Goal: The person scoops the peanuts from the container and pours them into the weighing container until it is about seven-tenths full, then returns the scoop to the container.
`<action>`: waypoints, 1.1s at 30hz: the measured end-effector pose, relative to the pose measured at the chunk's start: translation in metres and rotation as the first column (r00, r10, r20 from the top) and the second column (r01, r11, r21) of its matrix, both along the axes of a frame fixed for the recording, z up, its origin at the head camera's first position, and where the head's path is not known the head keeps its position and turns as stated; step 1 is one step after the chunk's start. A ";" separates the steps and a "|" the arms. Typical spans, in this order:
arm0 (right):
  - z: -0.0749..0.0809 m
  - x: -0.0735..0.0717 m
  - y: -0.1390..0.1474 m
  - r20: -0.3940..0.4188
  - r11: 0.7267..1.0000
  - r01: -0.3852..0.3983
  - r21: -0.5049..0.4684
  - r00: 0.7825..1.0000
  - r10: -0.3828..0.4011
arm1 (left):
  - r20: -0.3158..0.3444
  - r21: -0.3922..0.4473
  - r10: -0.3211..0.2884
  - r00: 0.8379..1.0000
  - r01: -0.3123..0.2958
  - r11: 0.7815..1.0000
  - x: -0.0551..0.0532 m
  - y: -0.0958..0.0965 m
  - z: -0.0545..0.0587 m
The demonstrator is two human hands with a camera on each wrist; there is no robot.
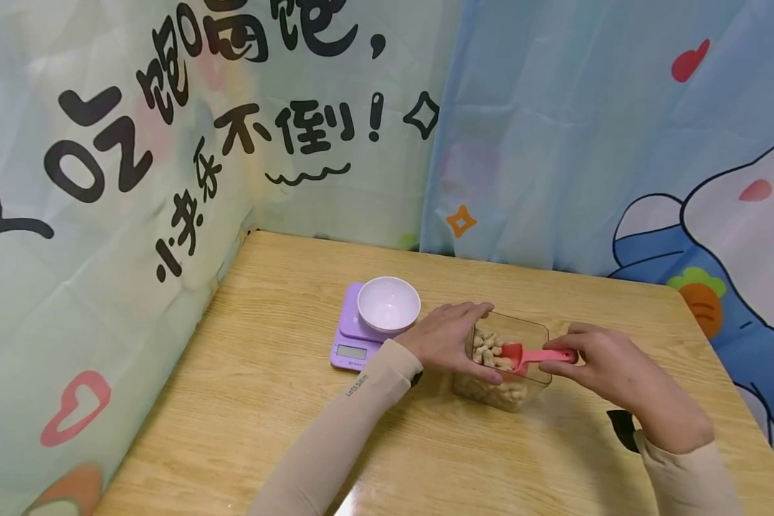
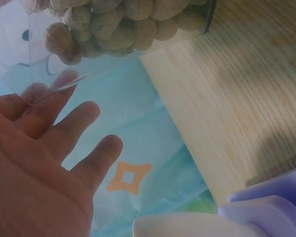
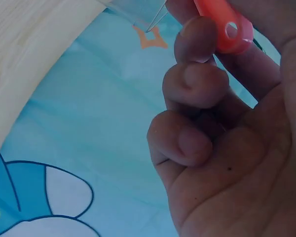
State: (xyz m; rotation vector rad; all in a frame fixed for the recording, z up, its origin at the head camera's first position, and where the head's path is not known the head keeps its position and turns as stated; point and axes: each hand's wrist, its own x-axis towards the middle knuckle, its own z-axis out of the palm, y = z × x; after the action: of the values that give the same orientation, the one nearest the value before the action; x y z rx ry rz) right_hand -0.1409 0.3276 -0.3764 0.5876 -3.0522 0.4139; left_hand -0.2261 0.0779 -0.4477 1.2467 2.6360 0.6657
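A clear, open-topped container [image 1: 544, 337] of unshelled peanuts [image 1: 488, 351] stands on the table. My left hand [image 1: 448, 340] holds it by the rim from the left, thumb along the near side and fingers at the far side. In the left wrist view, fingertips touch the container's clear edge. My right hand [image 1: 609, 362] pinches the handle of a pink-red scoop [image 1: 545, 355] at the container's right. The scoop's bowl is inside, among the upper peanuts, and how full it is cannot be made out. In the right wrist view, the handle end shows between thumb and fingers.
Left of the container is a purple kitchen scale [image 1: 345, 337] with a white bowl [image 1: 389, 304] on its platform. The left forearm passes close to the scale's near right corner. Printed cloth backdrops [image 1: 522, 143] rise behind and left of the wooden table [image 1: 264, 373].
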 end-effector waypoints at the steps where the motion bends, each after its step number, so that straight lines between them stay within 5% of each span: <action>1: 0.000 -0.001 -0.002 -0.001 1.000 -0.019 0.011 1.000 0.019 | -0.001 0.002 0.001 1.000 -0.001 1.000 0.000 0.000 0.000; 6: -0.003 -0.007 -0.009 -0.039 0.992 -0.128 0.016 0.991 0.129 | 0.015 0.012 0.009 1.000 -0.009 1.000 0.001 -0.001 -0.001; 12: -0.013 -0.010 -0.005 -0.104 0.985 -0.144 -0.095 0.986 0.134 | 0.023 0.020 0.015 1.000 -0.015 1.000 0.001 -0.001 -0.002; 21: -0.029 -0.003 0.006 -0.193 0.972 -0.085 -0.220 0.980 0.043 | 0.035 0.035 0.008 0.999 -0.009 0.999 0.001 -0.001 -0.003; 33: -0.046 0.007 0.008 -0.091 0.908 0.087 -0.409 0.987 -0.135 | 0.028 0.035 0.018 0.999 -0.019 0.999 0.001 0.000 -0.004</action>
State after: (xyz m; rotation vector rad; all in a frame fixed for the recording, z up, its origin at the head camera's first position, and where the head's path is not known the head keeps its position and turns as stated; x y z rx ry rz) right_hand -0.1338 0.3361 -0.4226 0.3959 -2.7461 0.9384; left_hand -0.2254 0.0777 -0.4513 1.2144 2.6282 0.7303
